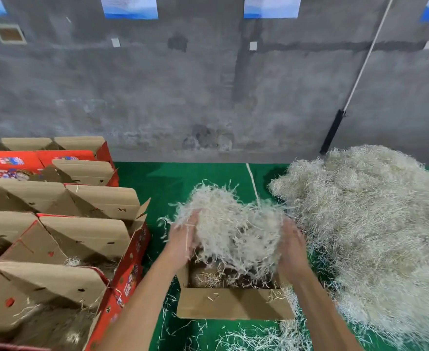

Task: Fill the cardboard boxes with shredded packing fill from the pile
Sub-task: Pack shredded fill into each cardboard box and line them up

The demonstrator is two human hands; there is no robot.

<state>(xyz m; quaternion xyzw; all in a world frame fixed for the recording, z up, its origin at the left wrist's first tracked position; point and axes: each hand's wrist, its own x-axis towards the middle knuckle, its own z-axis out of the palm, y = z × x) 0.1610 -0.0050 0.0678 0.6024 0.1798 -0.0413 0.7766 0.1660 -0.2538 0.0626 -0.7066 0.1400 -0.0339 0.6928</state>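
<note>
A big clump of pale shredded fill (233, 224) hangs between my two hands, just above an open cardboard box (233, 304) on the green floor. My left hand (183, 236) holds the clump's left side and my right hand (293, 247) holds its right side. Strands trail down from the clump into the box, where a thin layer of fill lies on the bottom. The large pile of fill (375, 224) spreads over the floor to the right, touching the box's right side.
Several red boxes (130, 269) with raised brown flaps stand in rows on the left, some holding fill. Loose strands litter the green floor (162, 183) around the box. A grey concrete wall stands behind, with a white pole (365, 59) leaning on it.
</note>
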